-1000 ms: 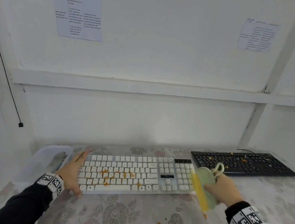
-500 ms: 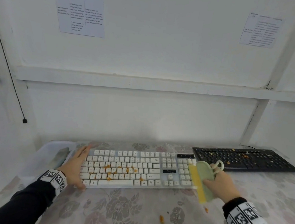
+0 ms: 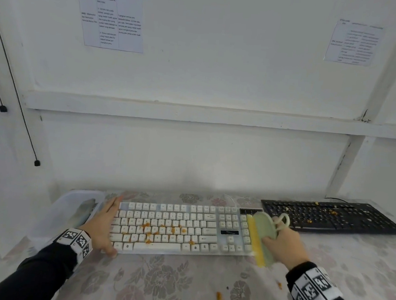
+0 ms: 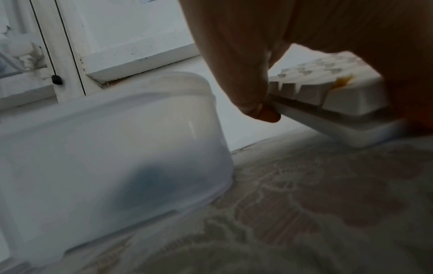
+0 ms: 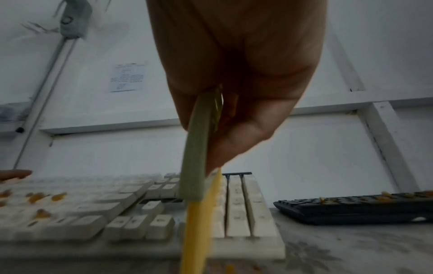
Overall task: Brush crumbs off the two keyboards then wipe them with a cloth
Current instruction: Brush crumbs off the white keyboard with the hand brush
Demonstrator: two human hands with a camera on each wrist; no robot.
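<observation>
At the right end of the white keyboard (image 3: 181,229), over the number pad: green brush (image 3: 262,237) with yellow bristles, gripped by the right hand (image 3: 284,245). Long axis front to back, bristles facing left toward the orange crumbs (image 3: 149,234). Probably light, stiff-backed (best held by the back). Left hand (image 3: 102,227) flat, steadying the left end. Black keyboard (image 3: 329,217) further right.
</observation>
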